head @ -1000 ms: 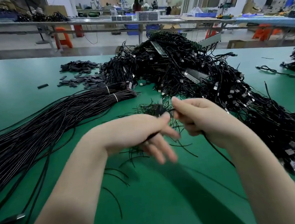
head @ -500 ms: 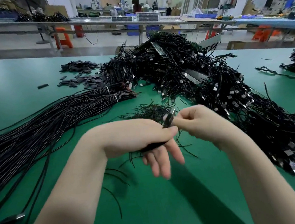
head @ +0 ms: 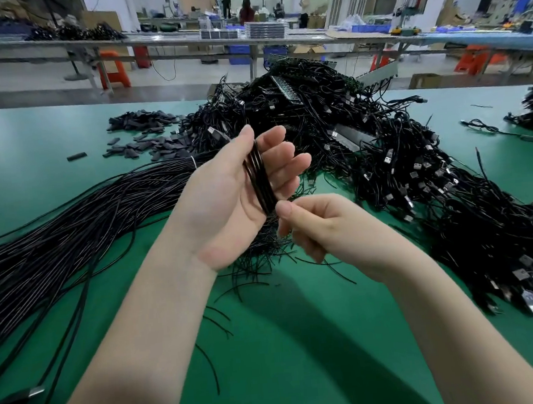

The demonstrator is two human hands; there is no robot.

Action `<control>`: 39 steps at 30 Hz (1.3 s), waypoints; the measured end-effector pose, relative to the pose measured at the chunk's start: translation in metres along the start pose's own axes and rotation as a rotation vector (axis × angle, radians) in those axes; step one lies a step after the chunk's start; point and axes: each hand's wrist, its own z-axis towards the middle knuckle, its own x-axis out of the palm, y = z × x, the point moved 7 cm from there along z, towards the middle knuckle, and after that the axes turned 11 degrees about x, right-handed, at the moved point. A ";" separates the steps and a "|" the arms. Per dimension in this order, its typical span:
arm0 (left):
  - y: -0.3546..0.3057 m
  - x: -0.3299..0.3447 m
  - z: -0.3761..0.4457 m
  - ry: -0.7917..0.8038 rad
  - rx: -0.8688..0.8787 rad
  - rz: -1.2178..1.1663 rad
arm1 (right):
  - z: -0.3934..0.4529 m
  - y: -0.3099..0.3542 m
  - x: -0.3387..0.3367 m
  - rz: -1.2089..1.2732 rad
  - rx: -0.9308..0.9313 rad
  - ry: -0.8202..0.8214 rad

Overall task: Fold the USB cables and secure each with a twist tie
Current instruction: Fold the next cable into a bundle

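Note:
My left hand is raised palm-up above the green table, and a folded black USB cable lies across its palm, held between thumb and fingers. One plug of that cable sticks out past my thumb. My right hand sits just below and right, fingers curled, thumb and forefinger pinching the cable's lower end. Whether a tie is in that pinch cannot be told. A loose heap of thin black twist ties lies on the table under both hands.
A long bundle of straight black cables fans across the left. A big tangled pile of tied USB cables fills the centre and right. Small black sleeves lie scattered at the back left. Workbenches and people stand far behind.
My left hand has turned palm-up and lifted, showing the folded cable. My right hand dropped from beside it to the cable's lower end.

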 end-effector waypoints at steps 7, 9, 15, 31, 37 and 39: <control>0.011 0.002 -0.002 0.069 -0.043 0.098 | -0.002 0.000 0.007 0.080 0.000 0.091; 0.014 0.004 -0.003 0.114 -0.060 0.119 | -0.002 0.003 0.009 0.213 -0.021 0.095; 0.016 0.002 -0.005 0.168 -0.068 0.210 | -0.001 0.001 0.018 0.289 0.021 0.174; -0.013 -0.012 0.003 0.028 0.094 0.171 | 0.002 -0.001 0.027 0.222 0.011 0.163; -0.028 -0.024 0.003 -0.058 0.106 0.074 | 0.000 -0.001 0.034 0.048 -0.033 0.201; -0.031 -0.026 0.003 -0.072 0.103 0.064 | 0.000 -0.001 0.031 -0.029 -0.053 0.196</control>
